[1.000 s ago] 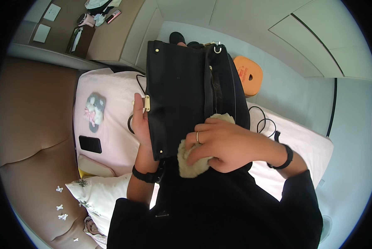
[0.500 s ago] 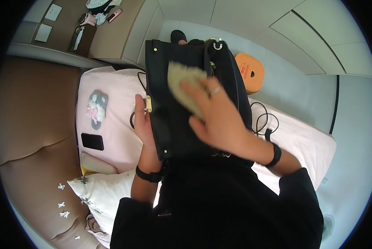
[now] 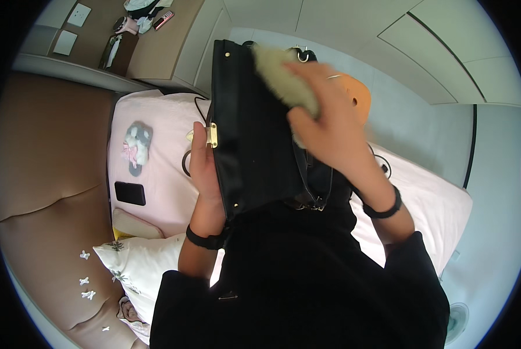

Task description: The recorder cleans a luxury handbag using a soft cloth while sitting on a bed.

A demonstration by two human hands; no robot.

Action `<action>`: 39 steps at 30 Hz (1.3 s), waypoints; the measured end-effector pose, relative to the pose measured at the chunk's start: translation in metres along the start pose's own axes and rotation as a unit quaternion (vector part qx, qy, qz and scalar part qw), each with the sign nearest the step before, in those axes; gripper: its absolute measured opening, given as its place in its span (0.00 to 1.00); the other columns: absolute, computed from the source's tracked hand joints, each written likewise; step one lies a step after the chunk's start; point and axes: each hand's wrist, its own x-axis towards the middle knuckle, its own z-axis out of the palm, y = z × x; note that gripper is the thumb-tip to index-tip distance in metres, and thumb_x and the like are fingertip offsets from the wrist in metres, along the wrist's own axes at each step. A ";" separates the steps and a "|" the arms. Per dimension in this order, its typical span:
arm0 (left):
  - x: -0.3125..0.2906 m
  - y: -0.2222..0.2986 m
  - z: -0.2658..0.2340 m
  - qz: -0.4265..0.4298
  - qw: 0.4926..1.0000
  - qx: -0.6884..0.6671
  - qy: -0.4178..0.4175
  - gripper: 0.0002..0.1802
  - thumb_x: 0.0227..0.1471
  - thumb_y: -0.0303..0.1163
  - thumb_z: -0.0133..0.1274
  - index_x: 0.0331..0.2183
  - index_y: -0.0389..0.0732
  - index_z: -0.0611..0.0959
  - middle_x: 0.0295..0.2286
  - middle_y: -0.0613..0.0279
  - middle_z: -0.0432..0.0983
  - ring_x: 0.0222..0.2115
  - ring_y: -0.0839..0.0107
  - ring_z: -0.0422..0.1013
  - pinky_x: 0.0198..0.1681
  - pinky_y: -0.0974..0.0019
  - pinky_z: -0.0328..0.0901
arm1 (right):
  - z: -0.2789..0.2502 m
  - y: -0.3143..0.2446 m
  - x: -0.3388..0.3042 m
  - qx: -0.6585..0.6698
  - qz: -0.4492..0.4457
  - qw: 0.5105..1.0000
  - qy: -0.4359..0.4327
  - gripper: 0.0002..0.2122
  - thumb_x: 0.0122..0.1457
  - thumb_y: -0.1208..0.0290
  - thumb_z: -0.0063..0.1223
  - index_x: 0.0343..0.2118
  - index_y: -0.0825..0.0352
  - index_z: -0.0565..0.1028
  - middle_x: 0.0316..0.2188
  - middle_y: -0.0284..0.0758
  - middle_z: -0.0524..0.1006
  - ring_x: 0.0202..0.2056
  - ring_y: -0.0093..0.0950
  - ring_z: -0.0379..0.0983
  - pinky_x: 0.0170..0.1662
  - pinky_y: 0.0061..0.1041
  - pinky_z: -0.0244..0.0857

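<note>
Right hand (image 3: 336, 125), gripping fluffy pad (image 3: 284, 75), moved farther up; left hand (image 3: 204, 171) supports black bag (image 3: 260, 154), grip unclear.

The person wore a plain black top (image 3: 313, 291) with 2 loose sleeves (image 3: 414, 253) ending near the elbows. A small pale, thin line marked the top's front. Farther out than the top's sleeves, each wrist had 1 black band (image 3: 384, 207); the right hand (image 3: 333, 125) bore 1 slim, shiny ring (image 3: 334, 76), blurred.

Head-worn fisheye view, looking down; close, wide
</note>
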 end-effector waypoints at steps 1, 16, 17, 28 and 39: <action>0.002 -0.004 0.001 0.012 1.000 -0.008 0.008 0.34 0.68 0.56 0.37 0.53 0.35 0.78 0.48 0.53 0.79 0.46 0.62 0.76 0.53 0.62 0.70 | 0.018 0.010 -0.009 0.023 -0.015 0.999 -0.023 0.24 0.50 0.78 0.54 0.54 0.65 0.73 0.48 0.46 0.71 0.42 0.49 0.73 0.46 0.37 0.71; 0.006 0.005 0.000 -0.020 1.000 0.021 -0.002 0.35 0.68 0.56 0.36 0.55 0.33 0.75 0.52 0.53 0.76 0.50 0.63 0.74 0.57 0.62 0.66 | -0.023 -0.016 -0.029 0.180 0.020 0.977 -0.114 0.21 0.45 0.81 0.50 0.46 0.65 0.79 0.46 0.44 0.75 0.45 0.45 0.75 0.47 0.34 0.71; 0.009 0.000 0.005 -0.024 1.000 0.018 -0.005 0.35 0.68 0.56 0.36 0.55 0.33 0.75 0.52 0.53 0.76 0.50 0.63 0.74 0.57 0.62 0.66 | -0.012 -0.016 -0.028 0.126 0.036 0.991 -0.007 0.22 0.46 0.81 0.50 0.48 0.65 0.77 0.47 0.46 0.74 0.45 0.47 0.75 0.48 0.35 0.71; 0.028 0.015 0.019 -0.002 0.983 -0.034 -0.183 0.34 0.70 0.53 0.35 0.61 0.35 0.69 0.55 0.58 0.72 0.54 0.68 0.70 0.59 0.66 0.63 | -0.044 -0.024 -0.056 0.102 -0.004 0.942 -0.320 0.18 0.33 0.81 0.47 0.29 0.62 0.84 0.34 0.32 0.82 0.35 0.34 0.74 0.35 0.28 0.70; 0.040 0.004 0.046 0.006 0.967 0.254 0.030 0.32 0.70 0.52 0.37 0.58 0.35 0.73 0.49 0.55 0.78 0.48 0.67 0.76 0.52 0.67 0.70 | -0.074 -0.029 -0.057 -0.114 0.072 0.982 -0.130 0.17 0.52 0.58 0.68 0.23 0.69 0.78 0.19 0.35 0.75 0.26 0.31 0.70 0.30 0.27 0.63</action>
